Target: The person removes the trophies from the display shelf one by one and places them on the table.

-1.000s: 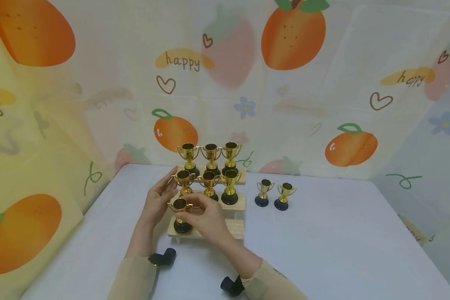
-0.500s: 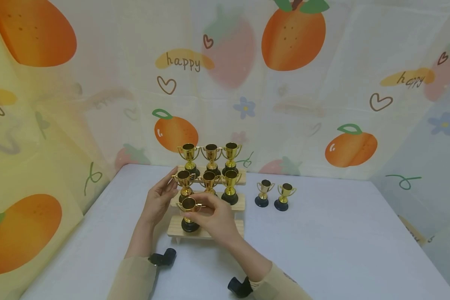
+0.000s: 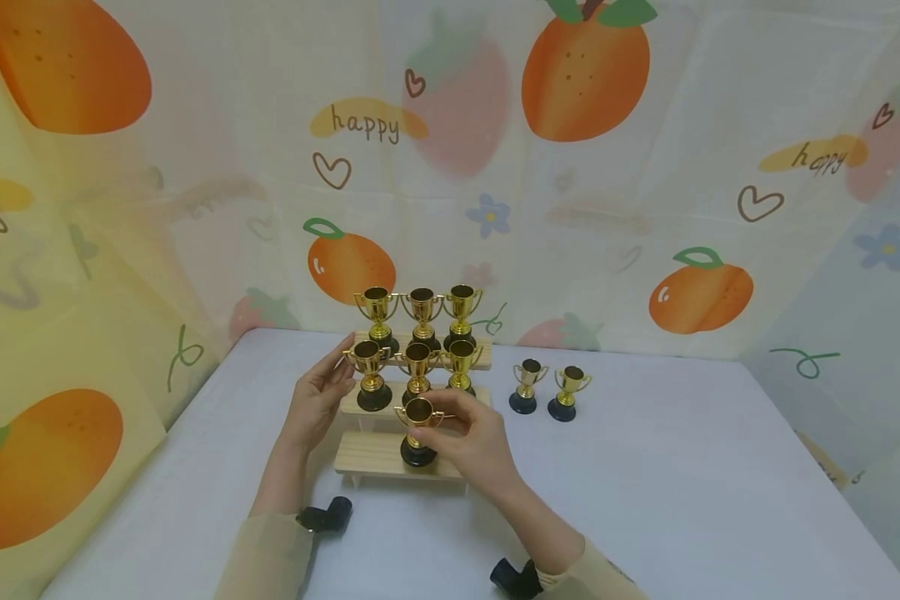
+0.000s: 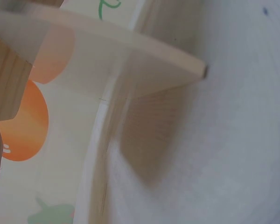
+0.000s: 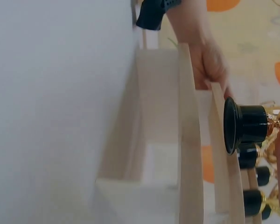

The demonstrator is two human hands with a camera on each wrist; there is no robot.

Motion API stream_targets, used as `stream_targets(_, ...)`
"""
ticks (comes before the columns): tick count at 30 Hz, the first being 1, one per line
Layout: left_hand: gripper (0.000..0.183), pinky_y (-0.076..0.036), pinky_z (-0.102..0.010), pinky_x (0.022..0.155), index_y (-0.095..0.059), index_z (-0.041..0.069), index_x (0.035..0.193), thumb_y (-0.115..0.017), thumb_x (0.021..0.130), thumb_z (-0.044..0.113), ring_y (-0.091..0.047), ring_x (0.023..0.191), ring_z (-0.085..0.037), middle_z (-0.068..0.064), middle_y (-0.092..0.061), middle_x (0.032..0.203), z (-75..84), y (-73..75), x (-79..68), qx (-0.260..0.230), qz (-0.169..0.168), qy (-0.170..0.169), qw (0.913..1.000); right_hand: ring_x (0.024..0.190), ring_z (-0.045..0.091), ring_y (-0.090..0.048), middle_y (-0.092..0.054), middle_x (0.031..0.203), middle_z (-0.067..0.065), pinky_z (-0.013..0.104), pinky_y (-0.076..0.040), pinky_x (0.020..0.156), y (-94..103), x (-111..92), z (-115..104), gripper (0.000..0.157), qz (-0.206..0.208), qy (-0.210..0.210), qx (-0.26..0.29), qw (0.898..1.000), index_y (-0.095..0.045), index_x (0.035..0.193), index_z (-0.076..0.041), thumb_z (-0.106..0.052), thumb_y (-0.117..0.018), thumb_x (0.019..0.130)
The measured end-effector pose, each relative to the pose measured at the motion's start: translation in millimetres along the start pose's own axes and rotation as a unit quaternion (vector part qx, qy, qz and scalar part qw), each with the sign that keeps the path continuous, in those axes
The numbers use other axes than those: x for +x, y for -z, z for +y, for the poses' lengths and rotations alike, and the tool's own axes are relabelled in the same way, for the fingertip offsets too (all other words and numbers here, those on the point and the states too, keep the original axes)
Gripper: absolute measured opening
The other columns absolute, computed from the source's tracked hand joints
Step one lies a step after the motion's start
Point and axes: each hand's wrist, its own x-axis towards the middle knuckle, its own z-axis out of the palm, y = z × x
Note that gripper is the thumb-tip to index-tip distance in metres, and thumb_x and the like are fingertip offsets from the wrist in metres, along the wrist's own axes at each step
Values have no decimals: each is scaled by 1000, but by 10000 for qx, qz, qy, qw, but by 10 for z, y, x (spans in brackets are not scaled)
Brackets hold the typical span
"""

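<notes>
Filling the rear, backdrop (image 3: 607,208): pale cloth printed with oranges, hearts and "happy".
White table (image 3: 645,483): spreads below it in my remote head view.
Wooden stand (image 3: 375,454): three steps, rising away from the person.
Middle row (image 3: 417,358): three trophies on the second step.
Back row (image 3: 422,304): three more on the top step.
Right hand (image 3: 476,437): the nearer one, pinching the held trophy (image 3: 417,417) from its right.
Left hand (image 3: 318,396): at the stand's left end; I cannot tell whether it grips the wood.
Pair of trophies (image 3: 570,379): upright on the table, right of the stand.
Held trophy, position: about midway along the front step, long axis upright; my right wrist view suggests its black base is just apart from the board. I judge the middle row, close behind, the main obstacle.
</notes>
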Motion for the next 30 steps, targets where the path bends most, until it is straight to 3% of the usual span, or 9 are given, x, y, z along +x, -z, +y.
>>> stream_targets(8, 67, -38, -11, 114, -22, -6, 153, -48, 92, -16, -47, 131, 12, -8, -21, 166, -20, 3, -18, -25, 0, 59, 10000, 97, 4, -67, -70, 114, 13, 23, -63, 88, 234, -97, 102, 39, 73, 25, -56, 10000, -68, 115, -9, -11, -82, 78)
stream_targets(15, 66, -39, -11, 113, -23, -6, 152, -49, 92, -15, -48, 130, 12, -6, -23, 166, -16, -1, -31, -33, 10, 67, 10000, 95, 3, -67, -70, 115, 14, 24, -63, 84, 412, -168, 135, 37, 175, 272, -201, 9993, -68, 114, -7, -10, -81, 79)
stream_targets(30, 67, -38, -11, 113, -21, -7, 153, -49, 93, -15, -48, 129, 13, -8, -21, 166, 18, -4, 0, 18, -5, 68, 10000, 90, 1, -67, -69, 110, 18, 20, -63, 79, 778, -213, 204, 35, 542, 407, -441, 9967, -67, 111, -2, -5, -80, 79)
